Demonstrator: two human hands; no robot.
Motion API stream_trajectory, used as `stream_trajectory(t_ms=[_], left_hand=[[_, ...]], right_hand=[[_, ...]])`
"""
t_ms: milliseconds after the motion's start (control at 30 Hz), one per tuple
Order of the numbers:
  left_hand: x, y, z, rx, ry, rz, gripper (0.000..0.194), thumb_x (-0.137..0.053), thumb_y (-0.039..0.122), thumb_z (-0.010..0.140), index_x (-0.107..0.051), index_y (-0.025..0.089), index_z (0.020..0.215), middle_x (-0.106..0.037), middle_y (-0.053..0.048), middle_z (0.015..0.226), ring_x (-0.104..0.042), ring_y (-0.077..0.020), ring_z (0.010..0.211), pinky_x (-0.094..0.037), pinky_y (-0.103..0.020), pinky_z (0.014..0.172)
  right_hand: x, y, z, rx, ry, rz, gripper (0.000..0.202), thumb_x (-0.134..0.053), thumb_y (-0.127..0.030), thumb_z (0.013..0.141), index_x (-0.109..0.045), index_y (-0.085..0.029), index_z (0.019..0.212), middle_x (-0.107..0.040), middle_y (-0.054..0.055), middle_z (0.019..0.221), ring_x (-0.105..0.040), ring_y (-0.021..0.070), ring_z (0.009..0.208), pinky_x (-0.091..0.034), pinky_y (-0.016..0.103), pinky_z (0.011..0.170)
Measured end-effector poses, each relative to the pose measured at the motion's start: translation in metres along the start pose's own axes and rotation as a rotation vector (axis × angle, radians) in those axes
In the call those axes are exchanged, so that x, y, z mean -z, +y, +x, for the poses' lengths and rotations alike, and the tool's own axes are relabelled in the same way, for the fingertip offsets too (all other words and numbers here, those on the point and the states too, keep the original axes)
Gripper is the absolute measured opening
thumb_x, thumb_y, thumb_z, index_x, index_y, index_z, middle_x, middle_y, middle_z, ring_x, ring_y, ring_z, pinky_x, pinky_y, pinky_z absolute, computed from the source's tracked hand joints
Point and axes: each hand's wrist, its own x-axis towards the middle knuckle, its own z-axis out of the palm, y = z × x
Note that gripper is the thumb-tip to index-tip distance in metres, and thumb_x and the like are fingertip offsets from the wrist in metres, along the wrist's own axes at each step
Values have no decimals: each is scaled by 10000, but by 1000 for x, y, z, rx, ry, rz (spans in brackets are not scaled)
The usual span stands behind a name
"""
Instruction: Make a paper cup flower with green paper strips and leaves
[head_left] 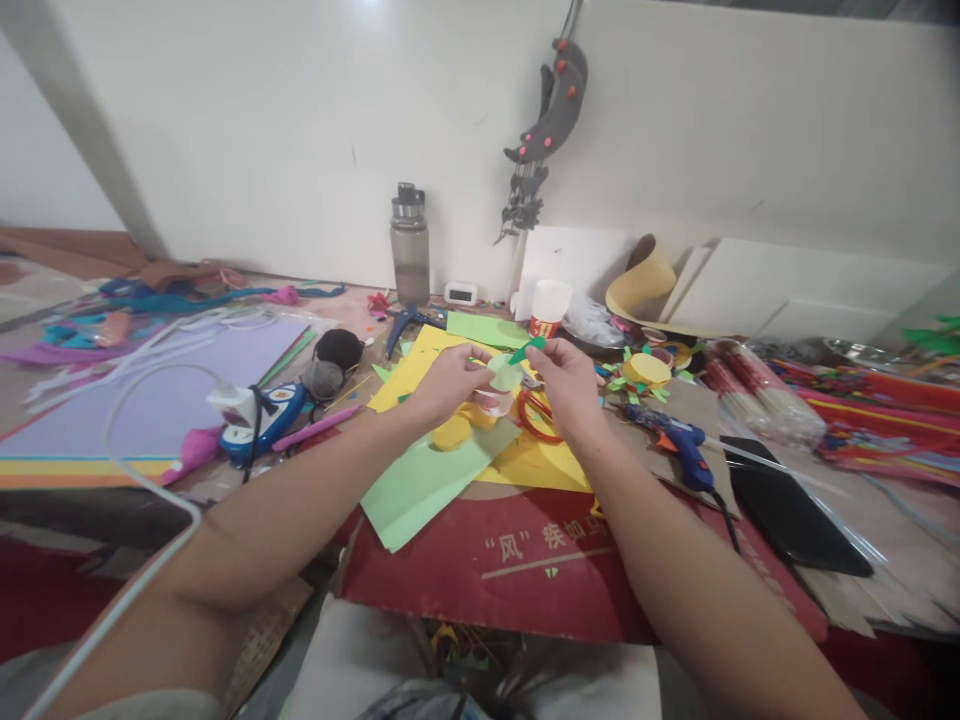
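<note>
My left hand (459, 382) pinches a small piece with a light green round top (505, 373); a whitish-pink band shows just below it. My right hand (566, 385) grips a dark green paper strip (528, 350) between thumb and finger, its far end at the green round. Under the hands lie red-handled scissors (537, 425), partly hidden by the right hand. A yellow paper round (450, 433) rests on a light green sheet (420, 490), with yellow paper (547, 468) beneath.
To the right are a blue glue gun (688, 452), a black phone (795, 510) and a yellow round with green tabs (646, 371). A bottle (410, 255) and a paper cup (550, 303) stand behind. A white cable (112, 395) crosses on the left, by my arm.
</note>
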Motion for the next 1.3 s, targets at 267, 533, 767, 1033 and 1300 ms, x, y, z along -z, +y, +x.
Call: stream_trajectory(t_ms=[267,533,767,1033,1300], left_hand=[[0,-1,0,-6,-22,45,202,-699,113,737,-674,110,937,-745,-83,803,-753,-208,712,-613,-252,606],[2,-4,2,-26,-47,41,218,-677,106,745,-683,115,962,-750,-78,812,-757,-210,717,-618,-256,612],[2,-4,2,-15,-41,45,235,-685,102,733,-676,113,968,-743,-69,796,-752,-204,695,-610,-249,596],[1,-2,-1,-30,-42,70,216,-632,65,741,-663,125,946,-724,-36,747,-710,-158,582,-586,-239,553],[0,0,-2,-36,-50,57,190,-674,85,738,-654,130,921,-692,-7,717,-685,-133,554,-591,-250,572]], right_hand=[[2,-3,0,25,-43,-43,221,-648,-420,711,-605,-204,725,-621,-7,672,-540,150,648,-424,296,626],[2,2,3,17,-82,-68,221,-646,-419,704,-606,-203,721,-612,-12,662,-527,141,626,-408,290,607],[3,6,3,43,-90,-100,235,-645,-427,726,-625,-194,754,-638,1,696,-541,145,640,-417,290,621],[3,6,3,65,-89,-161,230,-624,-416,750,-629,-191,796,-658,20,753,-564,158,678,-439,305,665],[4,4,2,110,-82,-239,198,-602,-393,761,-608,-196,777,-641,25,767,-557,169,710,-430,317,694]])
